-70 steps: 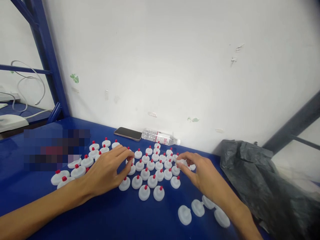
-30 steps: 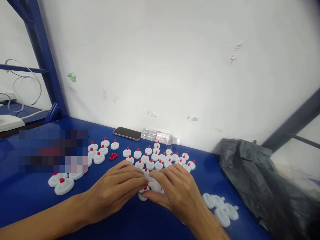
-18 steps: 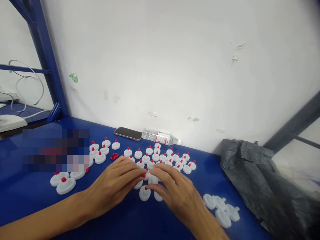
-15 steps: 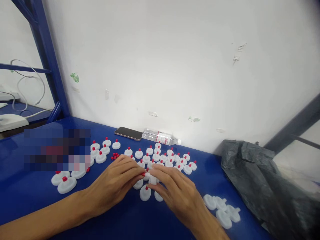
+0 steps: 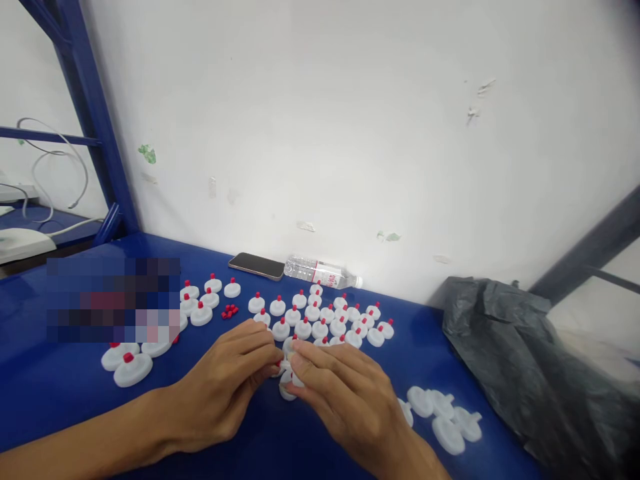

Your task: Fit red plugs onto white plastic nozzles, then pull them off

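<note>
Near the front of the blue table, my left hand (image 5: 237,380) pinches a small red cap (image 5: 278,364) between thumb and fingertips. My right hand (image 5: 350,393) is closed around a white round plastic lid with a nozzle (image 5: 297,380), mostly hidden behind the fingers. Cap and nozzle meet between the two hands; how far the cap sits on cannot be made out. Just beyond my hands stand many white lids (image 5: 303,328) with red caps on top. A small heap of loose red caps (image 5: 230,311) lies past my left hand.
White lids without red caps (image 5: 448,435) lie at the right, beside a dark plastic bag (image 5: 493,340). A phone (image 5: 257,265) and a clear bottle (image 5: 323,273) rest along the wall. More capped lids (image 5: 133,371) stand at the left, near a blurred-out patch.
Both hands, with the lid and red cap, have come slightly lower and nearer to me. An uncapped lid beside my right wrist has come into view.
</note>
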A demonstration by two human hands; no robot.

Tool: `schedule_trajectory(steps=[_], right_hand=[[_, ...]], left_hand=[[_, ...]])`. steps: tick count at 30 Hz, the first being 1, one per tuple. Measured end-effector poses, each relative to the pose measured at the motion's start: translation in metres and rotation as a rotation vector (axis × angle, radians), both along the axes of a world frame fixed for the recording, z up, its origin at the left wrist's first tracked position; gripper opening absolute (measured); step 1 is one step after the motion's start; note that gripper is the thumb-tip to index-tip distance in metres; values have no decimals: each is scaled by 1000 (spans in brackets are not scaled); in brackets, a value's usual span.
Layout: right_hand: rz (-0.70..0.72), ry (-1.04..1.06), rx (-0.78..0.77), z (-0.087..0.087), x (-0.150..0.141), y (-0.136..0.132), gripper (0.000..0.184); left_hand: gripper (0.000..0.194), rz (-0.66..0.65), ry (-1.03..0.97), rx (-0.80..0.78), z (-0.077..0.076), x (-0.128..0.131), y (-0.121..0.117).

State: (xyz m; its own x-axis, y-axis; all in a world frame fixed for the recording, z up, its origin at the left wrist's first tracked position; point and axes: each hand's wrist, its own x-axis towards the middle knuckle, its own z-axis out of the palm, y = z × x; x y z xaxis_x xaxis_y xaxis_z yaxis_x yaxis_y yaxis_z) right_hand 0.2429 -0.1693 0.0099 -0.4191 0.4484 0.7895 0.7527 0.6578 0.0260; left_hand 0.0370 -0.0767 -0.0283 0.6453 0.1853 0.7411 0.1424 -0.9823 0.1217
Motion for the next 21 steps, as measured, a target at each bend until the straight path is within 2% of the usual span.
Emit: schedule_trajectory(steps=[2, 4, 9, 13, 18, 21], right_hand=[[8, -19, 1, 1, 0, 0, 17], [-4, -42, 27, 1, -1, -1, 16], [-51, -75, 133, 6, -4, -2, 17], [-51, -94, 113, 8, -6, -5, 22], [-50, -145, 132, 2, -3, -6, 25], [-41, -140, 176, 2, -2, -4, 24]], left_hand=[[21, -4, 32, -128, -1, -1, -1], [21, -4, 51, -172, -4, -2, -2], [32, 61, -78, -79, -13, -6, -4], [44, 109, -153, -34, -18, -5, -7], [53, 112, -179, -49, -12, 0, -12], [51, 49, -153, -66, -1, 4, -13]])
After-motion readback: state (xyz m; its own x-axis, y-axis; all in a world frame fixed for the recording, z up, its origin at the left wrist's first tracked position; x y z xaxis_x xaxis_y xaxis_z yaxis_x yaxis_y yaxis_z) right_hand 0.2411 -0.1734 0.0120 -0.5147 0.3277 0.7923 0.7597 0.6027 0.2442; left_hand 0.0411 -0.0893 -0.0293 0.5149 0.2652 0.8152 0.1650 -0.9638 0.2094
